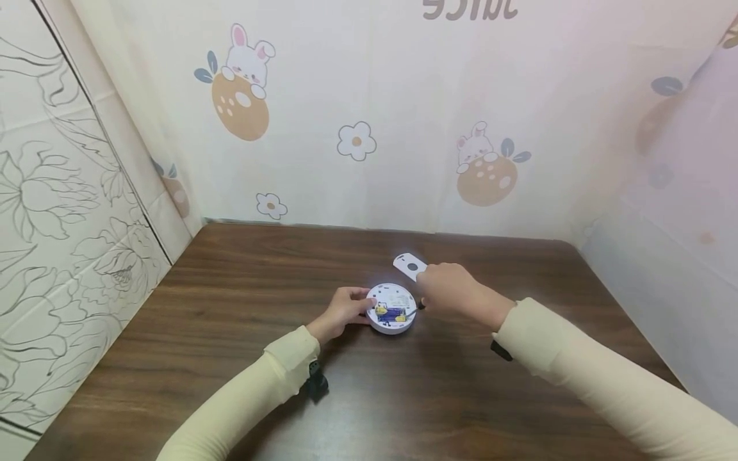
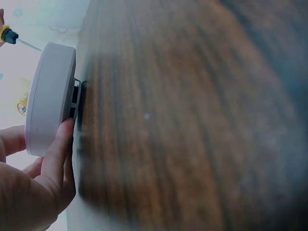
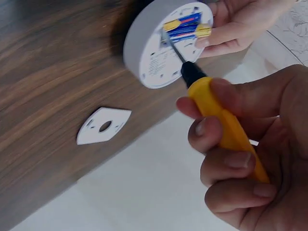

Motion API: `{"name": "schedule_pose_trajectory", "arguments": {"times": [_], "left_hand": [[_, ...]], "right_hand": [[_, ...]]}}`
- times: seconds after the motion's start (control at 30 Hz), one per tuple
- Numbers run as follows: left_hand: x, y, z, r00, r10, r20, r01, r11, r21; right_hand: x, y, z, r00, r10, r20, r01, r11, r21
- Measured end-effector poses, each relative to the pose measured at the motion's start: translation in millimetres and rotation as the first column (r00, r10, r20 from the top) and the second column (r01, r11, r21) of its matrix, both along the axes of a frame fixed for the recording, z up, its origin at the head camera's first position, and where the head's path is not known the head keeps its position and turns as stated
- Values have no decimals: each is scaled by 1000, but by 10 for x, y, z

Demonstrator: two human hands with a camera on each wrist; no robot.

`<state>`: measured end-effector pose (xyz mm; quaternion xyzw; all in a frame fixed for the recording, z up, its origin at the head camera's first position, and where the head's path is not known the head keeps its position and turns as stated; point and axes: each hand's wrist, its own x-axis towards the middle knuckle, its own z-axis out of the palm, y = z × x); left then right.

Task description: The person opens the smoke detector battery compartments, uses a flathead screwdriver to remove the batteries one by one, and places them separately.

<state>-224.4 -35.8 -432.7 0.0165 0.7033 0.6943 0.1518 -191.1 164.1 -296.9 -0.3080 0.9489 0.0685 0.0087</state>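
A round white device [image 1: 392, 310] lies back-up on the brown table [image 1: 230, 320], its open compartment showing blue and yellow batteries [image 3: 185, 28]. My left hand [image 1: 353, 306] grips the device's left edge; the thumb and fingers [image 2: 58, 149] press on its rim [image 2: 50, 96]. My right hand [image 1: 434, 289] grips a yellow-handled screwdriver [image 3: 226, 130], whose metal tip reaches into the battery compartment. The left hand [image 3: 231, 24] also shows in the right wrist view, with one finger by the batteries.
A small white cover plate with a round hole [image 1: 410, 266] [image 3: 103, 126] lies on the table just behind the device, partly under my right hand. Patterned cloth walls enclose the table at the back, left and right.
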Motion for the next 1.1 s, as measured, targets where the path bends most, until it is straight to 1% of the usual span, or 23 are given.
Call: {"name": "schedule_pose_trajectory", "arguments": {"times": [0.1,0.23,0.3,0.43,0.5,0.53,0.6,0.7,0.83,1.0,1.1], "left_hand": [[5,-7,-6,1000,4,-2,-4,1000,-3],[12,8,-4,1000,3,-1,-3,1000,5],[55,8,77,1000,1,0,-1,1000,0],[68,6,108,1000,13,4,-13,1000,-11],[55,10,85,1000,25,11,-25,1000,-17],[28,13,39,999,32,15,-31,999,-17],[27,19,37,999,38,21,-37,999,-18],[30,24,27,999,43,25,-42,999,-10],[22,32,16,999,45,28,-45,999,1],[8,36,28,998,44,39,-43,999,-16],[12,35,44,998,45,51,-44,999,-29]], "right_hand": [[-7,-50,-1,1000,-10,6,10,1000,4],[-31,-11,-42,999,-47,23,47,999,-12],[-58,43,-72,998,-52,39,54,998,-45],[-95,170,-129,997,-19,80,30,990,-140],[-110,222,-162,995,0,99,18,984,-180],[-113,244,-175,995,5,103,15,981,-193],[-124,283,-203,994,5,108,18,977,-211],[-127,336,-243,992,-13,127,45,968,-249],[-109,404,-288,983,-48,179,101,948,-303],[-87,470,-347,961,-98,258,188,915,-356],[-76,503,-384,941,-123,315,246,888,-389]]}}
